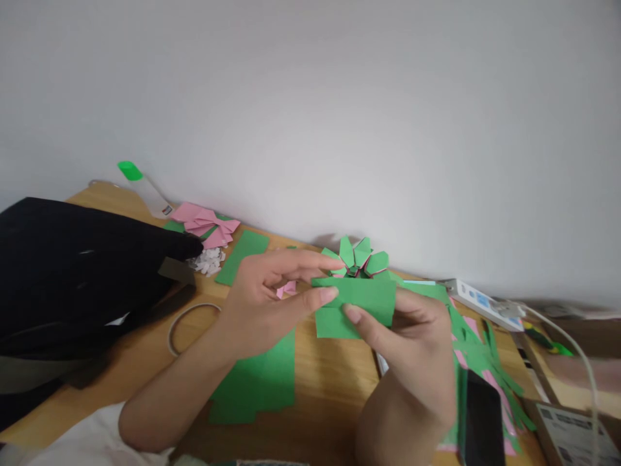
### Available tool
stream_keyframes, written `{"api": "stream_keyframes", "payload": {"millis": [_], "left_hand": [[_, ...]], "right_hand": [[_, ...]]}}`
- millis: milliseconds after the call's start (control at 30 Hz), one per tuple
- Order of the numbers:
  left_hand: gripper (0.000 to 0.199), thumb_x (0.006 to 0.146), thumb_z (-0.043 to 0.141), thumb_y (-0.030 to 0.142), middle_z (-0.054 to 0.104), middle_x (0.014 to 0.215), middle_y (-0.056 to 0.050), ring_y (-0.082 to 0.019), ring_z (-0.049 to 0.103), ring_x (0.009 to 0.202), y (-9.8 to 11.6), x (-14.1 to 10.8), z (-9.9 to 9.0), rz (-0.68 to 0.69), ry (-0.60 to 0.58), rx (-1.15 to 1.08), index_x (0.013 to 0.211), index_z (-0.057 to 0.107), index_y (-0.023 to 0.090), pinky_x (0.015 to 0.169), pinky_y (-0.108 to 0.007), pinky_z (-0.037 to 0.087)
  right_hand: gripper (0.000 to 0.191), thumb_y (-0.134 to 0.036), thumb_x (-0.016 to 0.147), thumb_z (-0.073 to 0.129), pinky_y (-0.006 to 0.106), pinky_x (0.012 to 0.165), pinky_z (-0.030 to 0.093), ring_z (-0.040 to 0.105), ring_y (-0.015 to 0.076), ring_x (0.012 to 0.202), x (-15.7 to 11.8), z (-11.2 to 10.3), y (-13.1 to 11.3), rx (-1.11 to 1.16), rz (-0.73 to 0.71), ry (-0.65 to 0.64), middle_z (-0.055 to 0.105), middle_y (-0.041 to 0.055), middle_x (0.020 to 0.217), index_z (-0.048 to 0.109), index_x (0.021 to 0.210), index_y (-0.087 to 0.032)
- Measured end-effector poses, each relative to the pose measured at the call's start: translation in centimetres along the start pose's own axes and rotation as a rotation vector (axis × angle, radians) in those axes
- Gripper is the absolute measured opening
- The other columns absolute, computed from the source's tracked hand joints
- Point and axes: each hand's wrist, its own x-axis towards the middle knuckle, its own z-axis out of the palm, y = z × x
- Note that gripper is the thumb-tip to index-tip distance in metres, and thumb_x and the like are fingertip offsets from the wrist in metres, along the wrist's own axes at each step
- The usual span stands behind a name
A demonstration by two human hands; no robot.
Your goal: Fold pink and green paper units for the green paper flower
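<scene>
A folded green paper piece [363, 294], with a crease running along its length, is held up between my two hands above the wooden table. My left hand [279, 301] pinches its left end, thumb in front and fingers behind the upper edge. On the right side, my right hand [412, 343] grips it with the thumb on the front and the other fingers hidden behind. Just beyond the piece stands a green folded-paper flower [356, 255] with some pink showing at its centre. Green paper sheets [266, 382] lie below my left forearm.
Black fabric [87, 272] covers the left side. Pink folded pieces [206, 222], white scraps [209, 261] and a tape ring [174, 327] lie nearby. At right are green and pink strips [478, 353], a phone [482, 417] and a power strip [485, 304].
</scene>
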Motion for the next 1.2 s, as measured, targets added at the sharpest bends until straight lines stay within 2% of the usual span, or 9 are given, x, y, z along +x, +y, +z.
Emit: {"api": "stream_keyframes", "payload": {"millis": [167, 333, 600, 800, 867, 967, 1067, 1133, 1200], "left_hand": [[0.027, 0.084, 0.069, 0.024, 0.078, 0.082, 0.001, -0.015, 0.070, 0.069, 0.6, -0.2, -0.3, -0.007, -0.025, 0.081, 0.109, 0.076, 0.031, 0.058, -0.022, 0.055], [0.030, 0.087, 0.065, 0.021, 0.077, 0.082, 0.002, -0.012, 0.066, 0.065, 0.6, -0.2, -0.2, 0.020, -0.027, 0.062, 0.113, 0.075, 0.033, 0.059, -0.021, 0.052], [0.031, 0.085, 0.067, 0.022, 0.071, 0.069, 0.005, -0.009, 0.058, 0.054, 0.4, 0.4, -0.3, -0.009, 0.007, 0.065, 0.112, 0.075, 0.033, 0.048, -0.017, 0.044], [0.014, 0.078, 0.069, 0.016, 0.078, 0.081, 0.000, -0.010, 0.065, 0.056, 0.4, 1.1, -0.4, -0.067, 0.004, 0.045, 0.088, 0.077, 0.022, 0.050, -0.017, 0.050], [0.011, 0.079, 0.070, 0.019, 0.077, 0.078, 0.000, -0.010, 0.065, 0.053, 0.3, 1.3, -0.5, -0.089, 0.034, 0.003, 0.087, 0.077, 0.021, 0.048, -0.018, 0.050], [0.012, 0.080, 0.070, 0.023, 0.075, 0.068, 0.000, -0.011, 0.063, 0.049, 0.1, 1.5, -0.6, -0.118, 0.080, -0.023, 0.089, 0.077, 0.020, 0.046, -0.019, 0.051], [0.013, 0.078, 0.070, 0.022, 0.074, 0.066, 0.000, -0.012, 0.065, 0.050, 0.0, 1.6, -0.5, -0.134, 0.156, -0.049, 0.088, 0.078, 0.019, 0.046, -0.019, 0.053], [0.016, 0.078, 0.070, 0.019, 0.072, 0.062, 0.002, -0.011, 0.065, 0.049, 0.0, 1.6, -0.4, -0.134, 0.222, -0.100, 0.092, 0.077, 0.019, 0.044, -0.018, 0.053], [0.017, 0.078, 0.070, 0.017, 0.070, 0.058, 0.005, -0.011, 0.066, 0.048, 0.0, 1.6, -0.2, -0.132, 0.269, -0.148, 0.095, 0.076, 0.020, 0.043, -0.016, 0.053]], "right_hand": [[0.006, -0.020, 0.076, 0.074, 0.028, 0.057, 0.055, 0.063, 0.0145, 0.059, 0.0, -0.1, -0.1, 0.004, 0.004, 0.007, 0.071, -0.0015, 0.066, 0.077, 0.073, -0.024], [0.005, -0.021, 0.077, 0.075, 0.027, 0.055, 0.053, 0.060, 0.0137, 0.058, -0.1, -0.3, 0.0, 0.026, 0.025, -0.006, 0.069, -0.0011, 0.065, 0.076, 0.072, -0.023], [0.008, -0.024, 0.085, 0.069, 0.031, 0.070, 0.054, 0.064, 0.0162, 0.072, -0.1, -0.4, 0.4, -0.034, 0.018, -0.049, 0.072, -0.0001, 0.076, 0.076, 0.082, -0.024], [0.007, -0.022, 0.084, 0.067, 0.030, 0.070, 0.054, 0.064, 0.0167, 0.073, 0.2, -0.3, 0.4, 0.045, 0.095, -0.088, 0.070, 0.0000, 0.075, 0.073, 0.081, -0.021], [0.006, -0.021, 0.083, 0.067, 0.029, 0.070, 0.054, 0.064, 0.0163, 0.074, 0.4, -0.2, 0.6, 0.075, 0.091, -0.061, 0.071, 0.0003, 0.078, 0.073, 0.086, -0.022], [0.013, -0.021, 0.083, 0.068, 0.028, 0.068, 0.054, 0.064, 0.0149, 0.075, 0.5, -0.1, 1.0, 0.109, 0.075, 0.047, 0.071, 0.0005, 0.082, 0.072, 0.096, -0.024], [0.036, -0.019, 0.085, 0.067, 0.029, 0.069, 0.054, 0.063, 0.0150, 0.078, 0.2, -0.2, 1.1, 0.092, 0.048, 0.111, 0.068, 0.0001, 0.089, 0.064, 0.118, -0.030], [0.050, -0.014, 0.086, 0.064, 0.032, 0.074, 0.054, 0.062, 0.0170, 0.089, -0.1, -0.3, 1.0, 0.048, -0.037, 0.069, 0.066, 0.0019, 0.106, 0.056, 0.131, -0.035], [0.055, -0.008, 0.085, 0.060, 0.036, 0.086, 0.052, 0.059, 0.0187, 0.102, -0.3, -0.5, 0.9, -0.030, -0.176, -0.018, 0.063, 0.0018, 0.119, 0.055, 0.132, -0.037]]}}
